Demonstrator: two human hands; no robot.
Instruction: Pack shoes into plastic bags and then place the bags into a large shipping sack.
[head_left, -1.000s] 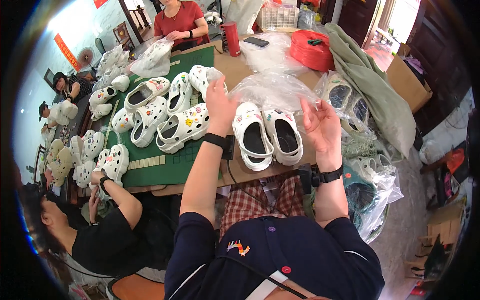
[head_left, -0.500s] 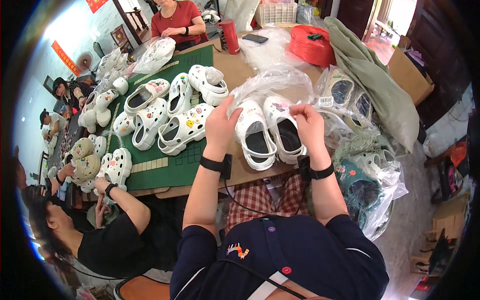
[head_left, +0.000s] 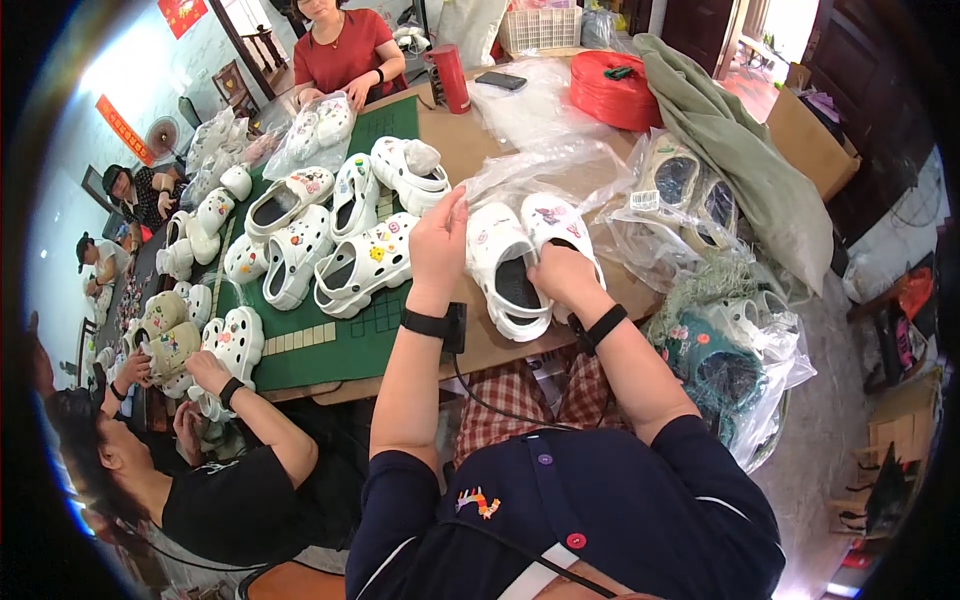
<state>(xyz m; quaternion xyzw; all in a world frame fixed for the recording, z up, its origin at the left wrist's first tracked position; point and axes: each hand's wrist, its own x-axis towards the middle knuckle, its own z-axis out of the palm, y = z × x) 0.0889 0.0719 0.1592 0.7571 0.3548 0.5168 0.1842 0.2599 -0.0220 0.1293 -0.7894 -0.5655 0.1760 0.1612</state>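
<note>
Resting on the tabletop (head_left: 470, 150), two white clogs (head_left: 505, 265) lie side by side between the hands. Left hand (head_left: 437, 245) pinches the clear bag (head_left: 545, 165) edge just above them. Right hand (head_left: 563, 277) grips the right clog's (head_left: 556, 222) heel.

I wear a navy short-sleeved top (head_left: 560, 510) with purple and red buttons and a small bright embroidered motif left of them. Above it, black bands ring both wrists; below the table, red checked trousers (head_left: 520, 410).
</note>
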